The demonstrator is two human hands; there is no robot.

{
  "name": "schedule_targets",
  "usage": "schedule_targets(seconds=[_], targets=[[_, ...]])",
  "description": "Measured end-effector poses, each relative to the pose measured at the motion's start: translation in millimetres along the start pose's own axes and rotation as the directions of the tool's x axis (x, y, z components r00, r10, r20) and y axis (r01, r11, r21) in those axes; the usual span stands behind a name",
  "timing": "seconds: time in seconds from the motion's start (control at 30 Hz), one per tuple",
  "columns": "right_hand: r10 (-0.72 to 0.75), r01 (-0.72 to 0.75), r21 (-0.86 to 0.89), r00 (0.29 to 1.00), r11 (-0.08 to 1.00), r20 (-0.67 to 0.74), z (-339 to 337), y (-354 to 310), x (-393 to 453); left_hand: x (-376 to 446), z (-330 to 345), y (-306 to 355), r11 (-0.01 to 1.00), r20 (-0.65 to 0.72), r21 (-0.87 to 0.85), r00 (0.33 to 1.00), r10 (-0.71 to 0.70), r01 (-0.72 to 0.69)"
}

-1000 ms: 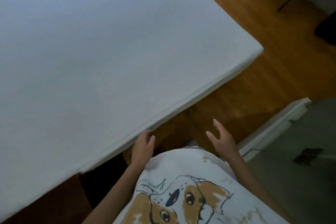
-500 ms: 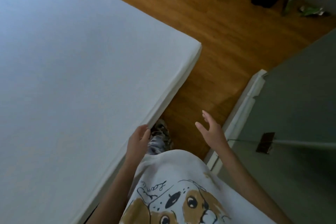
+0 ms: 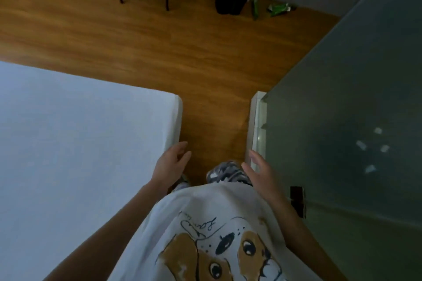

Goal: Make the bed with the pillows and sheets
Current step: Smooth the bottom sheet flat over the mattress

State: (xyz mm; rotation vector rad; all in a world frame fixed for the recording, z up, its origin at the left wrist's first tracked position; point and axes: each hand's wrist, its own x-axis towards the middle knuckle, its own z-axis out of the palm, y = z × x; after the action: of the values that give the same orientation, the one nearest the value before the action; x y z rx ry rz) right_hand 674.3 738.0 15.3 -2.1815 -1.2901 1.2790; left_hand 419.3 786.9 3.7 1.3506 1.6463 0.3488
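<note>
Beside the mattress [image 3: 80, 155] corner, we are resting our loose left hand [image 3: 170, 164] on its soft, bulky edge, right hand [image 3: 262, 171] hovering open.

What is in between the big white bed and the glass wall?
In the head view, bare wooden floor runs between the mattress and the frosted glass panel. Nearer the camera, the person stands in that gap, with patterned trousers showing.
</note>
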Motion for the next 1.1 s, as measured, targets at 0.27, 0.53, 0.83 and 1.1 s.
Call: schedule_targets(seconds=[0.27,0.53,0.83,1.1], targets=[[0.051,-0.046,0.110,0.998,0.993,-0.041,-45,-34,118,134,-4,67,0.998,0.016,-0.057,1.000,-0.001,0.002],[-0.085,0.084,0.012,0.994,0.996,0.070,-136,-140,332,293,-17,165,0.991,-0.068,-0.089,0.992,-0.106,0.100],[-0.282,0.371,-0.191,0.884,0.909,0.372,-145,-311,504,390,-95,192,0.933,-0.366,-0.259,0.869,-0.334,0.250],[-0.252,0.414,-0.292,0.851,0.862,0.461,-70,-446,622,511,-195,162,0.823,-0.396,-0.496,0.771,-0.499,0.277]])
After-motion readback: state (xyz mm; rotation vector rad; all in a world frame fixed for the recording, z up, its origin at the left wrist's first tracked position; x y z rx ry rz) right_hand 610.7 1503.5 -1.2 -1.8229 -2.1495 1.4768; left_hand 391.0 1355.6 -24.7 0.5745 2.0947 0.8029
